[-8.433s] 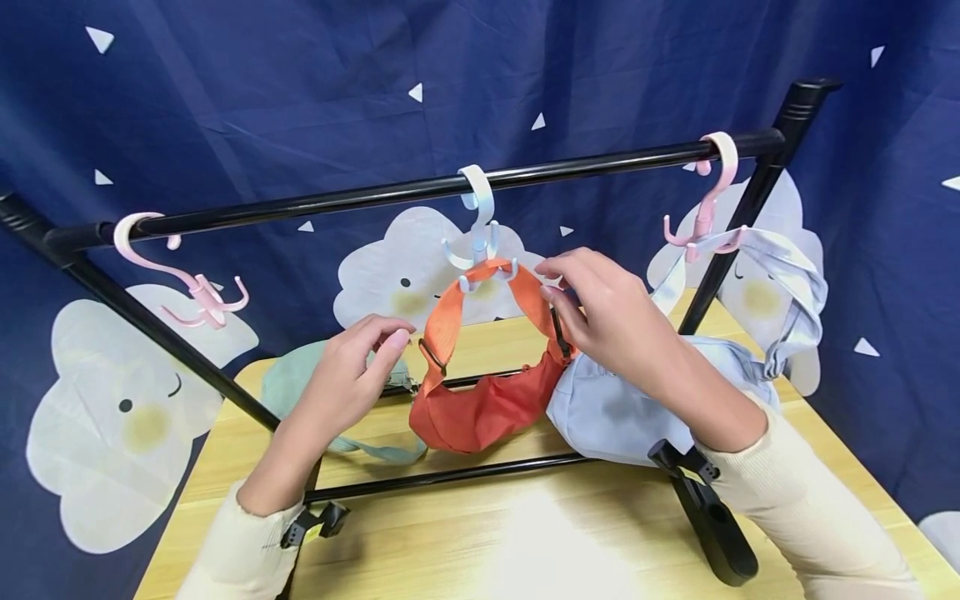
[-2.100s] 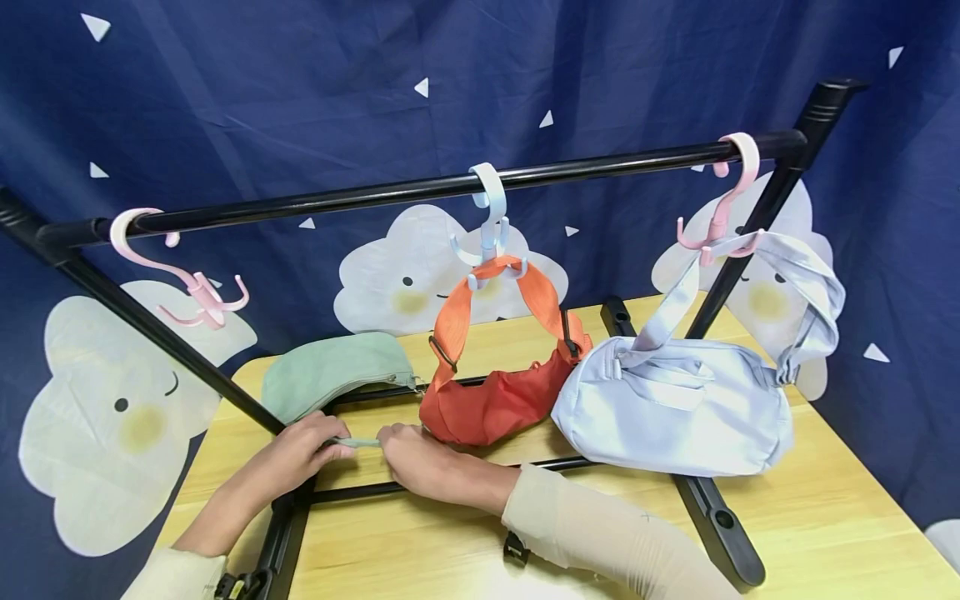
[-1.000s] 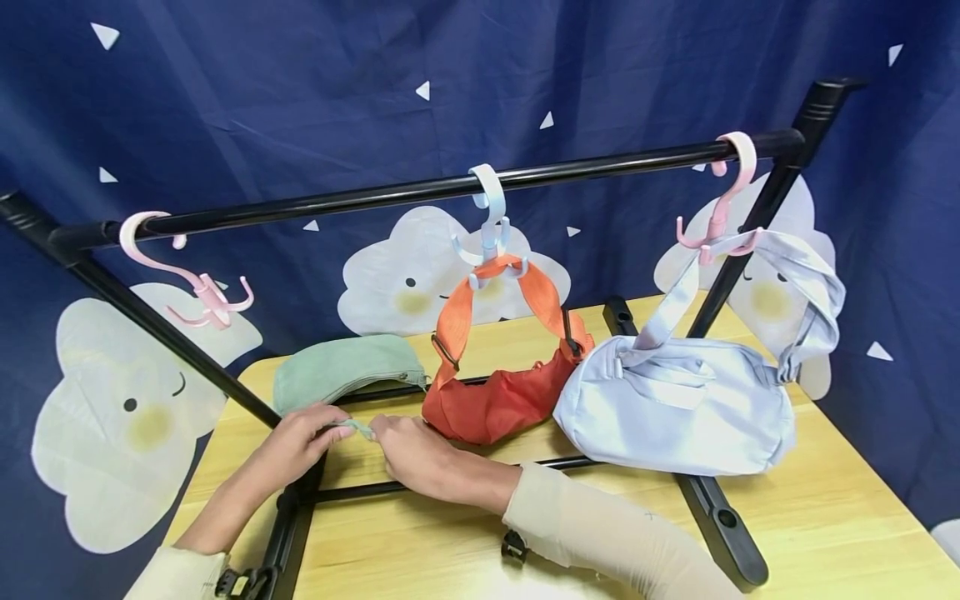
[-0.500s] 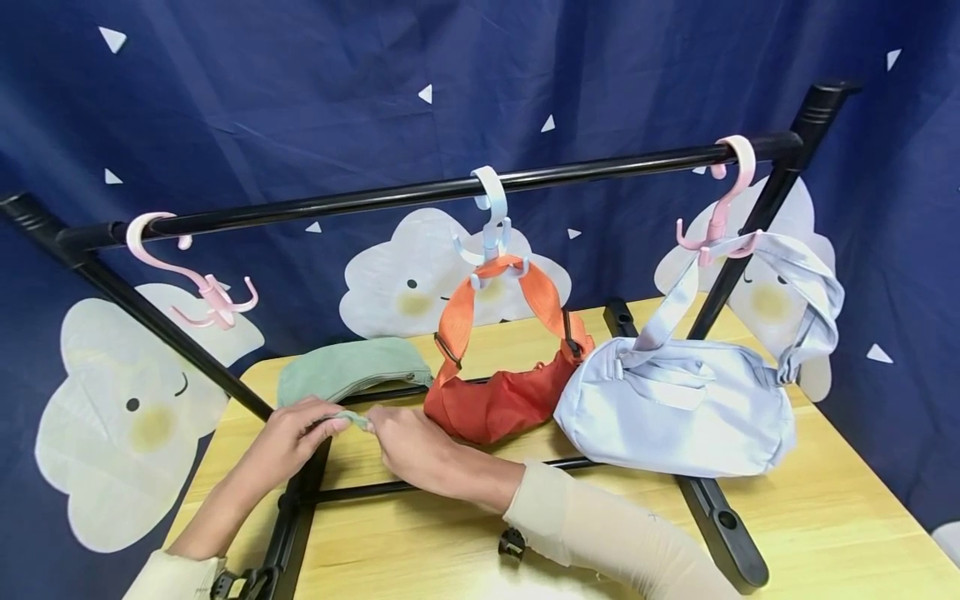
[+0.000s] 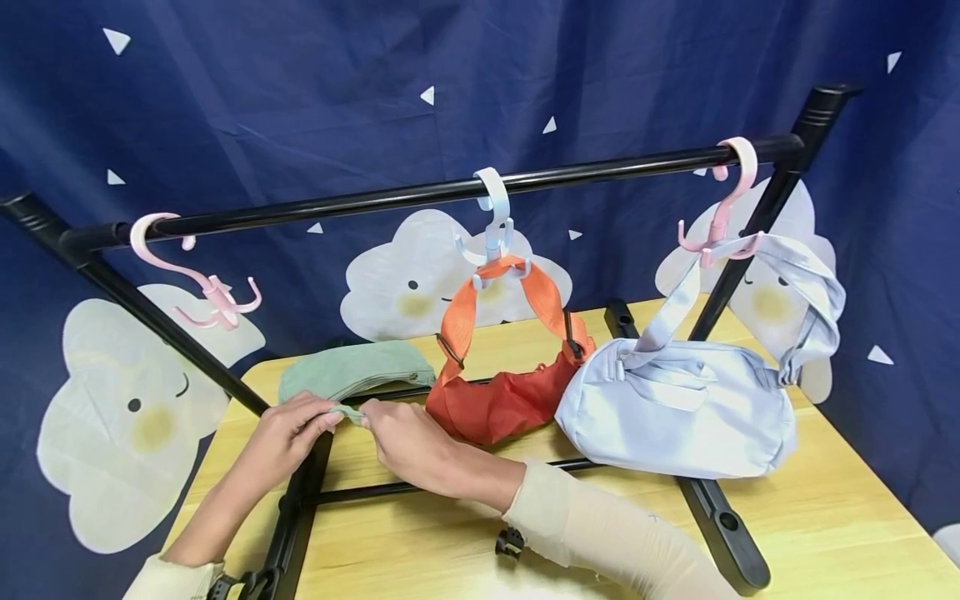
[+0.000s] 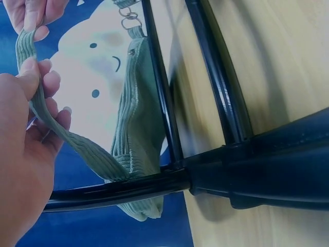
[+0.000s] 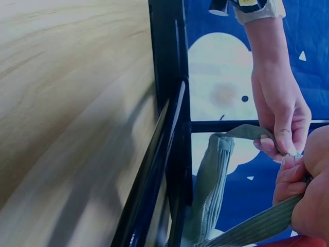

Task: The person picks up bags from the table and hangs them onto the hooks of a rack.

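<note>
A green corduroy bag lies on the table at the rack's left end, its zip facing forward. Its ribbed strap is raised in front of it. My left hand pinches the strap between thumb and fingers. Close beside it, my right hand grips the same strap, with a short stretch of it showing between the two hands. In the right wrist view the strap runs from the bag up into the right fist, whose inner fingers are partly hidden.
A black rack carries a pink hook at left, a blue hook holding a red bag by its orange strap, and another pink hook holding a pale blue bag. Low crossbars span the wooden table.
Since the earliest frame, both hands have left the red bag for the green bag's strap. Over the last second, they have risen slightly and drawn closer together along it.
</note>
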Tool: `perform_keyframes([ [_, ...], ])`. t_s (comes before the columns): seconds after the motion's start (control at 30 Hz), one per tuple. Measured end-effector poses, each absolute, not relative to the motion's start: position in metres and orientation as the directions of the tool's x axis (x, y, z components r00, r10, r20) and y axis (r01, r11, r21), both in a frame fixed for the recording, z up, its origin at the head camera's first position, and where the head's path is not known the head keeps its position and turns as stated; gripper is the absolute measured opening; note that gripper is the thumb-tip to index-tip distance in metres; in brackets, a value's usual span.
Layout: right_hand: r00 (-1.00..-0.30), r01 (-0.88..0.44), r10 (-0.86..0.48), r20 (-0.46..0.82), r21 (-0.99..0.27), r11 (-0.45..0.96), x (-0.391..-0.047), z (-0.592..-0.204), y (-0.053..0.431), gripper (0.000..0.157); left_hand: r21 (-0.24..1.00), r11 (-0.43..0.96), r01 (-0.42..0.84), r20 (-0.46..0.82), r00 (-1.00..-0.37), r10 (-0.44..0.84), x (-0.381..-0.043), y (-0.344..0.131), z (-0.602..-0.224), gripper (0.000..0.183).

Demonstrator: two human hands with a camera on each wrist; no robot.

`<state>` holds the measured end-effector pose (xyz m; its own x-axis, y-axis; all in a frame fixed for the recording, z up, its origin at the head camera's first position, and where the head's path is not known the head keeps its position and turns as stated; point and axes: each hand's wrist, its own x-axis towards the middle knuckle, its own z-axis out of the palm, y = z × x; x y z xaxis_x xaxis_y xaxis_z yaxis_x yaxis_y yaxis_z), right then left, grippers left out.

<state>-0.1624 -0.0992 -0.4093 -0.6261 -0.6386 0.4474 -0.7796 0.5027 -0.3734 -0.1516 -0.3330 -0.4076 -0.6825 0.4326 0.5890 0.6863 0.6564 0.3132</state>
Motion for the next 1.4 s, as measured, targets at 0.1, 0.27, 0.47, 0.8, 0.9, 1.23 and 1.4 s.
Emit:
perform_keyframes([
  [0.1, -0.616, -0.788, -0.636, 0.464, -0.37, 0.493, -0.162, -0.406, -0.099, 0.016, 0.318, 0.643, 0.696, 0.604, -0.672, 0.429, -0.152, -0.334, -0.405, 0.012],
  [0.27, -0.598, -0.801, -0.625, 0.502, -0.353, 0.484, -0.161, -0.399, -0.1, 0.015, 0.342, 0.622, 0.705, 0.626, -0.664, 0.409, -0.15, -0.332, -0.397, 0.017],
  [0.47, -0.595, -0.804, -0.62, 0.512, -0.379, 0.459, -0.163, -0.39, -0.1, 0.016, 0.355, 0.648, 0.674, 0.626, -0.686, 0.37, -0.146, -0.328, -0.385, 0.029],
  [0.8, -0.573, -0.819, -0.605, 0.553, -0.352, 0.453, -0.163, -0.375, -0.097, 0.017, 0.346, 0.661, 0.666, 0.647, -0.679, 0.345, -0.142, -0.324, -0.372, 0.023],
  [0.9, -0.568, -0.821, -0.597, 0.566, -0.341, 0.457, -0.163, -0.37, -0.095, 0.016, 0.344, 0.655, 0.672, 0.656, -0.671, 0.344, -0.141, -0.324, -0.368, 0.022],
  [1.23, -0.524, -0.847, -0.572, 0.632, -0.315, 0.428, -0.162, -0.359, -0.094, 0.013, 0.331, 0.682, 0.652, 0.676, -0.668, 0.311, -0.136, -0.322, -0.355, 0.023],
  [1.4, -0.523, -0.849, -0.573, 0.631, -0.328, 0.413, -0.161, -0.352, -0.093, 0.015, 0.32, 0.678, 0.662, 0.704, -0.645, 0.298, -0.133, -0.319, -0.348, 0.023],
])
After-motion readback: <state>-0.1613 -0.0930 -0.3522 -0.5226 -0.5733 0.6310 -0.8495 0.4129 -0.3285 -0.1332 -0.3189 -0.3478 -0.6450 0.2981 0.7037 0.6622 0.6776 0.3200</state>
